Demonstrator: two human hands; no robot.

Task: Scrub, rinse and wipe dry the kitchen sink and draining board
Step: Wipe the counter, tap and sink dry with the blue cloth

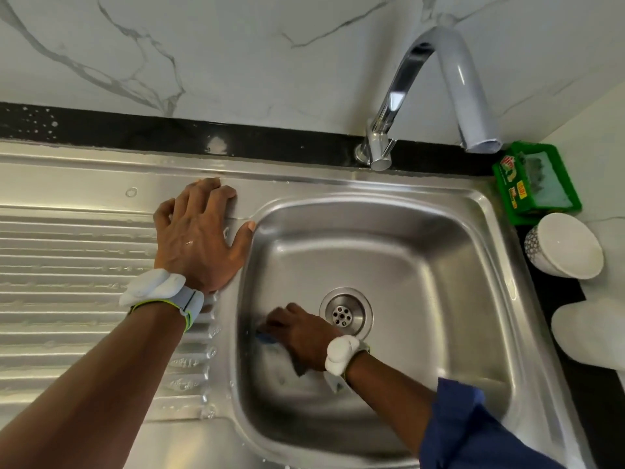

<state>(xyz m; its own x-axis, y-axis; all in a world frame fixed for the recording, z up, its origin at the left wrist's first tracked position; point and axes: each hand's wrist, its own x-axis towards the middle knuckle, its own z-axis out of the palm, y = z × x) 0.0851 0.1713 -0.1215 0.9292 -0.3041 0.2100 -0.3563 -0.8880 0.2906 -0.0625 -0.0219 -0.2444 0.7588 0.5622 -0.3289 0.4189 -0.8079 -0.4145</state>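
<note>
Down at the bottom of the sink (439, 265), just left of the drain (345, 314), I've got the right hand (304, 336) with fingers curled over a small blue scrubber (265, 337), pressing it on the steel floor. It's a bit blurry, so I can't make out more of it. The left hand (199, 238) lies flat, fingers spread, holding nothing, on the rim between the basin and the ridged draining board (67, 265), which has water beads on it. A green soap tub (537, 184) and a white bowl (568, 248) sit to the right.
</note>
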